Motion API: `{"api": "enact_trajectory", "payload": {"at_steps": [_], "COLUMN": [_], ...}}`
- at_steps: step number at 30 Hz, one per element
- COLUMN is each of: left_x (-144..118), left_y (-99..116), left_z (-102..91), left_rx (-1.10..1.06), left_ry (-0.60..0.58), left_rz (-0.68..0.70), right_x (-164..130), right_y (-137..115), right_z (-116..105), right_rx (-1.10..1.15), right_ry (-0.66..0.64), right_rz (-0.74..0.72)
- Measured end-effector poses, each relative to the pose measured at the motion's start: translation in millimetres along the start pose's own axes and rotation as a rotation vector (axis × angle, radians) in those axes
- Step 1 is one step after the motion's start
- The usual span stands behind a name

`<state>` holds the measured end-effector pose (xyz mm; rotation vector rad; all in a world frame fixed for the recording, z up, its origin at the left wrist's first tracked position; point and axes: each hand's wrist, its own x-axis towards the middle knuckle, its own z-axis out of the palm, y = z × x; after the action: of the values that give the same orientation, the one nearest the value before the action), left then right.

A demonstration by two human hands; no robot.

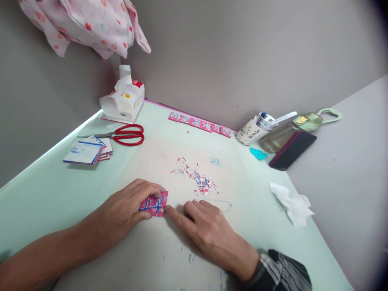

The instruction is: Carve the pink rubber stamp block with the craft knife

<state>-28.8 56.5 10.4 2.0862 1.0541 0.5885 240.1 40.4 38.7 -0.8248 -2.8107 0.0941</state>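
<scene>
A small pink-red square card (163, 199) with blue and white character-like strokes lies low over the table's middle. My left hand (130, 202) is closed on its left side, fingers on top and thumb at the near edge. From the other side, my right hand (206, 226) reaches in, its index fingertip touching the card's right edge. Its other fingers are loosely bent, and the thumb is hidden. Beyond the hands lies a heap of tiny red, white and blue scraps (204, 184).
Red-handled scissors (129, 135) and stacked white-backed cards (83, 152) lie left, near a tissue pack (124, 101). Pink lettered strips (200, 124) line the back edge. At right are a pen cup (253, 129), bottle (273, 135), leaning phone (292, 150), blue piece (258, 153) and crumpled tissue (292, 204).
</scene>
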Motion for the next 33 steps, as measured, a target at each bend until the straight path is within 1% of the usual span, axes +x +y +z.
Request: {"api": "enact_trajectory", "payload": {"at_steps": [5,8,12,18,22,24,26,30,31,33], "left_x": [-1.9,-1.5,-1.2,-0.7,-0.7,-1.4,-2.2,-3.9,-4.3,-5.1], "left_y": [-1.9,-2.1,-1.5,1.2,2.3,2.4,2.5,3.9,4.7,6.7], "left_z": [5.4,5.8,2.8,0.4,0.7,2.1,3.7,5.8,6.2,7.6], "left_rx": [-0.035,-0.030,-0.019,-0.033,-0.041,-0.055,-0.061,-0.039,-0.029,-0.007], "left_ry": [0.053,0.039,-0.007,0.001,-0.001,0.027,0.053,0.076,0.086,0.108], "left_rz": [0.018,0.039,0.025,-0.016,-0.030,-0.044,-0.053,-0.059,-0.063,-0.074], "right_x": [5.4,7.7,8.1,6.0,2.7,-1.9,-8.1,-17.7,-18.2,-16.6], "right_y": [-7.8,-10.2,-10.9,-15.1,-15.6,-12.1,-5.9,5.0,5.4,2.5], "right_z": [-8.7,-11.0,-10.5,-9.9,-9.7,-8.1,-4.4,5.9,7.4,7.7], "right_rx": [-0.011,-0.013,-0.048,-0.148,-0.111,-0.067,-0.045,-0.091,-0.078,0.004], "right_ry": [-0.120,-0.171,-0.179,-0.166,-0.108,-0.059,0.010,0.181,0.191,0.152], "right_rz": [0.019,0.035,0.034,0.009,0.027,0.063,0.138,0.354,0.382,0.379]}}
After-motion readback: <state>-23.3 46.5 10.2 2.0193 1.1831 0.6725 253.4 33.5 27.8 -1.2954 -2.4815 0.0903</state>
